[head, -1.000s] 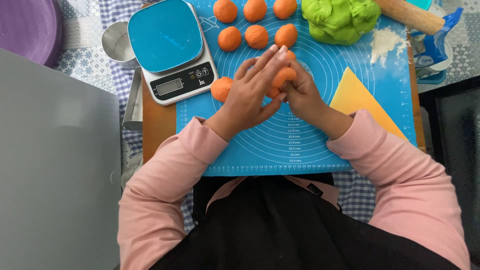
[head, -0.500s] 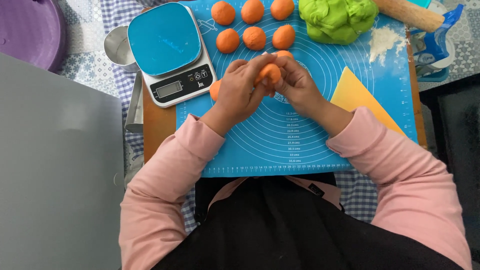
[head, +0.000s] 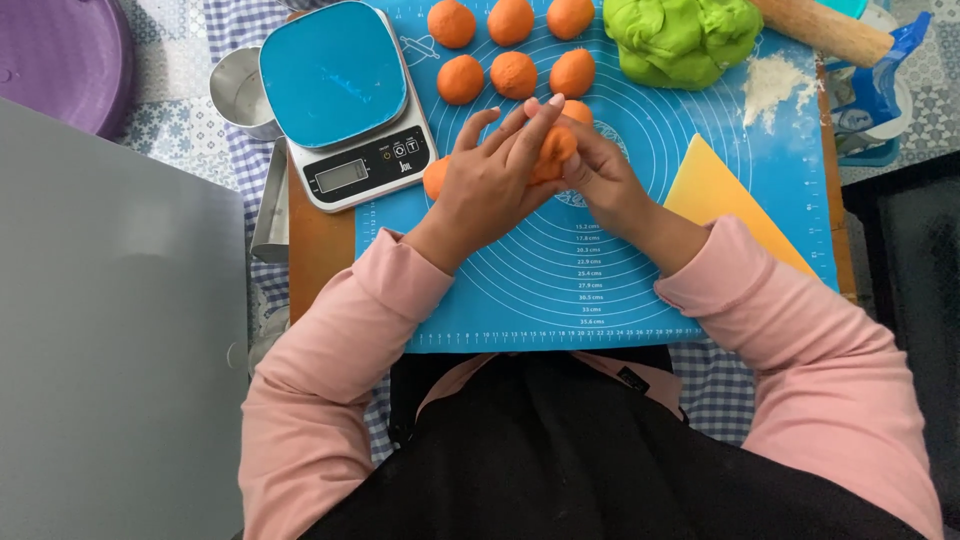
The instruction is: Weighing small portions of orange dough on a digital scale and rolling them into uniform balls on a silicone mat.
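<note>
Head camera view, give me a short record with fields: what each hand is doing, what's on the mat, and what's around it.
left hand: left hand cupped over the orange dough piece, fingers stretched across it
right hand: right hand pressed against the same piece from the other side
surface: blue baking mat with ring markings
on the mat: six orange dough balls in two rows, green dough lump, small flour pile, yellow scraper
left of mat: kitchen scale with blue platform, metal cup
top right: wooden rolling pin
</note>
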